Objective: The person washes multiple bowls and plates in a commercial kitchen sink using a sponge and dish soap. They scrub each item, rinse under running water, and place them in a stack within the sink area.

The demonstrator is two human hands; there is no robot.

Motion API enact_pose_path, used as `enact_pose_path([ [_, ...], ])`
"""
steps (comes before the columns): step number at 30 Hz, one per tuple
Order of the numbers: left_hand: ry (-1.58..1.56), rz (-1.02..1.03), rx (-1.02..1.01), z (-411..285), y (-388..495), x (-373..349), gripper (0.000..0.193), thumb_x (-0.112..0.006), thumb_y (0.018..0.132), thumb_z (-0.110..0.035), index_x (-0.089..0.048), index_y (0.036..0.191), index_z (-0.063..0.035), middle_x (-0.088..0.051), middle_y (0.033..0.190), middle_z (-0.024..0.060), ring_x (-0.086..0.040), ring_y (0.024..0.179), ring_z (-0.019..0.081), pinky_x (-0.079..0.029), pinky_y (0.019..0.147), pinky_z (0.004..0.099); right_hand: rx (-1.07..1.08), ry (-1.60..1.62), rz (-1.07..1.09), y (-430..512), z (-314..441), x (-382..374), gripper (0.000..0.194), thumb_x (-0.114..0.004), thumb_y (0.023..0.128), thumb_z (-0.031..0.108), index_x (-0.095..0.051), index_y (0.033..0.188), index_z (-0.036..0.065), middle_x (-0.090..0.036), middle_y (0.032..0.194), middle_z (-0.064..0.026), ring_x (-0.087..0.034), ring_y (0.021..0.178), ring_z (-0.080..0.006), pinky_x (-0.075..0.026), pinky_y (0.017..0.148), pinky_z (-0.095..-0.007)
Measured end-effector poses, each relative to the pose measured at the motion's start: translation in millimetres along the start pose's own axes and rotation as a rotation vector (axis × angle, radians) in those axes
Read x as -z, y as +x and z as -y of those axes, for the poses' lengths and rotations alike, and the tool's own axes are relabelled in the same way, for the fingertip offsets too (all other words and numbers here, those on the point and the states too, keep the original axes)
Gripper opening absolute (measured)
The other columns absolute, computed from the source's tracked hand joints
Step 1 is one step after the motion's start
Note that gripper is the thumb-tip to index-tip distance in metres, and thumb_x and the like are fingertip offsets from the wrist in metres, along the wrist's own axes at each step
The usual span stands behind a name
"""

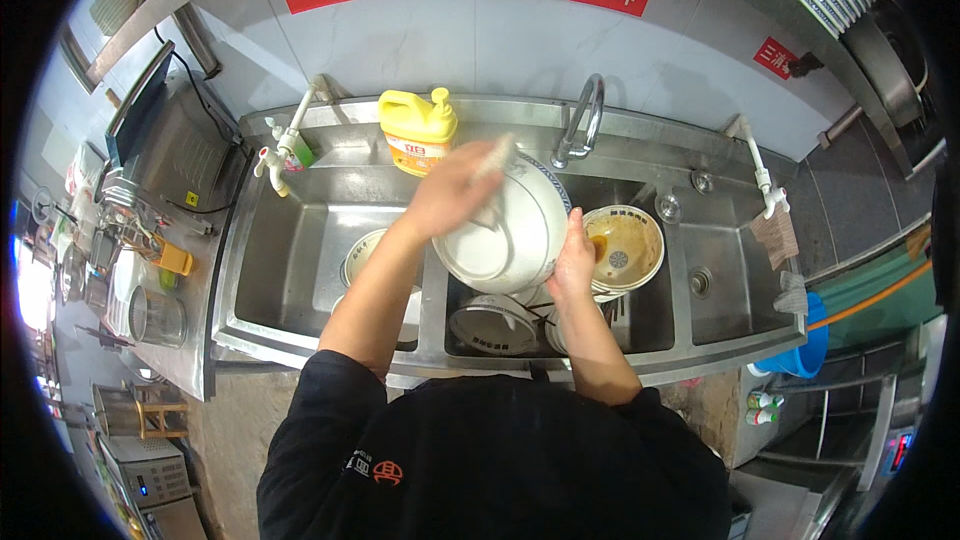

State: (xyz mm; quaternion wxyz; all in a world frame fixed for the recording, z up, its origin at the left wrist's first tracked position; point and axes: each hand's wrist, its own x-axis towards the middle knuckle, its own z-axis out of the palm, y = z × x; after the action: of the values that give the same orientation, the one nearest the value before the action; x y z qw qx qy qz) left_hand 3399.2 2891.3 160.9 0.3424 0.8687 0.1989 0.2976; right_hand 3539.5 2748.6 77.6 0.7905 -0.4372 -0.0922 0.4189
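Note:
A large white bowl [525,232] with a blue patterned rim is tilted over the middle of the sink, its underside and foot ring facing up. My right hand [574,255] grips its rim from the right. My left hand [457,191], slightly blurred, holds a pale cloth [499,157] at the bowl's outer side. Just right of my right hand, a stained bowl [634,244] tops a stack in the middle basin. Below the held bowl, another bowl [493,326] leans on its side, with chopsticks near it. Further bowls [364,255] stand in the left basin, partly behind my left forearm.
A yellow detergent jug [416,131] stands on the sink's back ledge beside a curved metal faucet [589,120]. White taps [277,165] flank both ends. The right basin [724,270] has a drain; a brown cloth [775,236] hangs at its far edge. A metal shelf [787,4] holding plates runs overhead.

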Motion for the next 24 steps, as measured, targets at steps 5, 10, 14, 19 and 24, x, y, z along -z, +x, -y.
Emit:
enact_pose_path([
  [5, 0.662, 0.145, -0.305, -51.5, -35.3, -53.7, 0.053, -0.064, 0.075, -0.030, -0.057, 0.125, -0.0117, -0.048, 0.137, 0.0072, -0.041, 0.129, 0.0241, -0.031, 0.106, 0.0433, -0.066, 0.186, -0.051, -4.6, -21.6, -8.7, 0.050, -0.049, 0.095, 0.043, -0.052, 0.121, 0.001, -0.060, 0.113, -0.0107, -0.059, 0.102, -0.0203, -0.049, 0.087, -0.0349],
  [10, 0.737, 0.001, -0.352, -25.5, -120.7, -90.3, 0.056, -0.061, 0.074, -0.032, -0.056, 0.125, -0.0100, -0.045, 0.140, 0.0058, -0.037, 0.132, 0.0230, -0.024, 0.108, 0.0482, -0.226, 0.297, -0.018, 7.9, -9.6, -9.2, 0.061, -0.041, 0.095, 0.054, -0.046, 0.130, 0.004, -0.055, 0.125, -0.0117, -0.054, 0.112, -0.0245, -0.043, 0.098, -0.0397],
  [14, 0.704, -0.257, -0.352, -0.1, -127.3, -90.4, 0.057, -0.058, 0.074, -0.027, -0.054, 0.127, -0.0078, -0.044, 0.141, 0.0092, -0.037, 0.132, 0.0271, -0.019, 0.107, 0.0554, -0.206, 0.364, -0.046, 10.0, -5.3, -13.4, 0.063, -0.040, 0.095, 0.055, -0.047, 0.129, 0.003, -0.054, 0.127, -0.0108, -0.053, 0.115, -0.0255, -0.043, 0.098, -0.0408],
  [19, 0.625, -0.150, -0.281, -3.7, -93.0, -80.1, 0.065, -0.066, 0.067, -0.028, -0.053, 0.127, -0.0085, -0.046, 0.139, 0.0119, -0.039, 0.130, 0.0296, -0.020, 0.108, 0.0553, -0.196, 0.318, -0.058, 3.2, -10.2, -20.3, 0.061, -0.041, 0.095, 0.053, -0.050, 0.125, 0.001, -0.059, 0.120, -0.0107, -0.058, 0.108, -0.0256, -0.047, 0.091, -0.0384],
  [24, 0.562, -0.298, -0.291, 14.5, -107.1, -83.1, 0.071, -0.065, 0.072, -0.026, -0.042, 0.134, -0.0010, -0.034, 0.143, 0.0247, -0.030, 0.133, 0.0444, -0.018, 0.108, 0.0601, -0.096, 0.281, -0.036, 6.9, 6.3, -12.6, 0.062, -0.041, 0.095, 0.054, -0.049, 0.126, 0.000, -0.058, 0.121, -0.0108, -0.057, 0.109, -0.0250, -0.047, 0.092, -0.0381],
])
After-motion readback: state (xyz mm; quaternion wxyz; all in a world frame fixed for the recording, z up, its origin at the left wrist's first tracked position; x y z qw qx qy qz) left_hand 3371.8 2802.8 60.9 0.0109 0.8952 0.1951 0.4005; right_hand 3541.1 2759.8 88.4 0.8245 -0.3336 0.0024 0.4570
